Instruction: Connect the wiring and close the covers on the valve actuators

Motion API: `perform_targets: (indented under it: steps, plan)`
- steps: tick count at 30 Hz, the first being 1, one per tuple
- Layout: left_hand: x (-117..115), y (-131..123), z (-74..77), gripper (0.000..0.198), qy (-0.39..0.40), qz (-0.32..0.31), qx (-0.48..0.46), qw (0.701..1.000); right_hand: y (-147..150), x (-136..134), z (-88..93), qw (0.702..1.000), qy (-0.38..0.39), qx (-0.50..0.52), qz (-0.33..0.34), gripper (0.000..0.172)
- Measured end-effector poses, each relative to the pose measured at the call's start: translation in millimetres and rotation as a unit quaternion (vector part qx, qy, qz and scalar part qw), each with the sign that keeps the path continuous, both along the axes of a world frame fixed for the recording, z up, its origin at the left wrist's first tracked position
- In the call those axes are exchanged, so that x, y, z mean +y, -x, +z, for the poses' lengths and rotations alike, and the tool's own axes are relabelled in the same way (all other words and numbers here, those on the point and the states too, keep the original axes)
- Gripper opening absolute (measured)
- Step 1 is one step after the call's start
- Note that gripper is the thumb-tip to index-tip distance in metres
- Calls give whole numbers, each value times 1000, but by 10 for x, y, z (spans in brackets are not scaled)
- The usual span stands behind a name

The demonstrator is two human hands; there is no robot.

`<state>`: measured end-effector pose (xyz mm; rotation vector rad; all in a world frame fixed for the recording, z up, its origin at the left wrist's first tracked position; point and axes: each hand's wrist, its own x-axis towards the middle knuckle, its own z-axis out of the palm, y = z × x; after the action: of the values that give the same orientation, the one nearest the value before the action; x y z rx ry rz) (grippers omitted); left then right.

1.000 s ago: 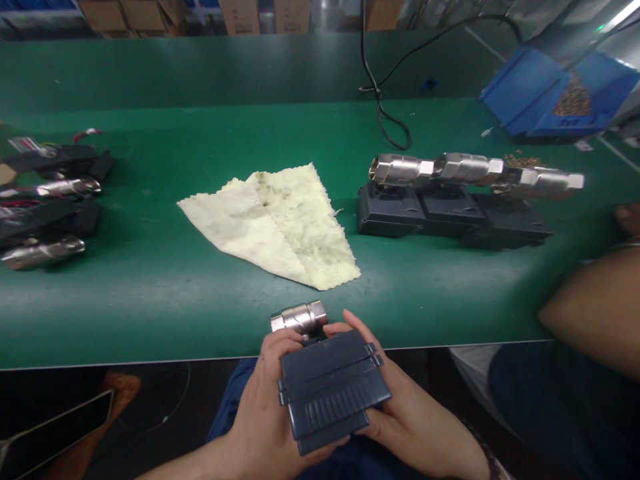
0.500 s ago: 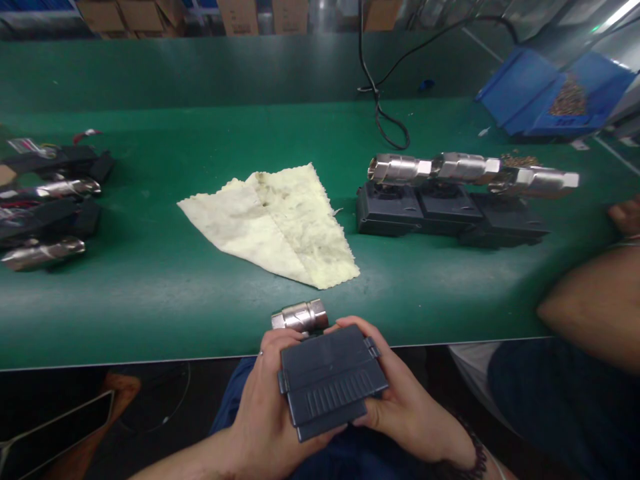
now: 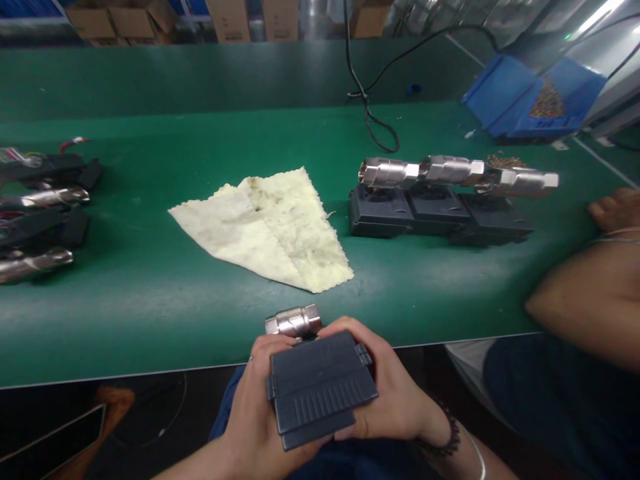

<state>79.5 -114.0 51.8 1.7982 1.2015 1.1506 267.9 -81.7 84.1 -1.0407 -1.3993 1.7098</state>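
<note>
Fingers [image 3: 345, 325] of both hands [image 3: 397, 393] grasp a dark box [image 3: 323, 377]; beyond lie a cloth [image 3: 273, 233] and blue bin [image 3: 503, 93] of small parts [image 3: 549, 100].

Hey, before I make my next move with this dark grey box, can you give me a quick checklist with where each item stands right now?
1. Left hand gripping the dark grey box: ok, on its left side.
2. Right hand supporting it: ok, on its right side.
3. Right side clip fully latched: cannot tell, too small to judge.
4. Metal fitting firmly joined to the box: cannot tell, fingers and box hide the join.
5. Cloth clear of both hands: ok, it lies apart on the bench.
6. Co-worker's arm clear of the box: ok, well off to the right.
</note>
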Motion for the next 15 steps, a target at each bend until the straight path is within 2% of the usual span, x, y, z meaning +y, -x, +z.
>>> perform_targets:
  steps: [5, 9, 13, 15]
  plan:
    - [54, 18, 63, 48, 34, 6, -34, 999, 49, 33, 14, 1000, -21, -11, -17, 64]
    - [192, 69, 196, 48, 127, -13, -62, 990, 116, 63, 42, 999, 15, -7, -33, 62]
    - [420, 163, 333, 53, 234, -21, -86, 968, 71, 175, 152, 999, 15, -40, -3, 83]
    - [551, 190, 385, 53, 259, -6, -85, 962, 0, 247, 244, 994, -52, -97, 30, 94]
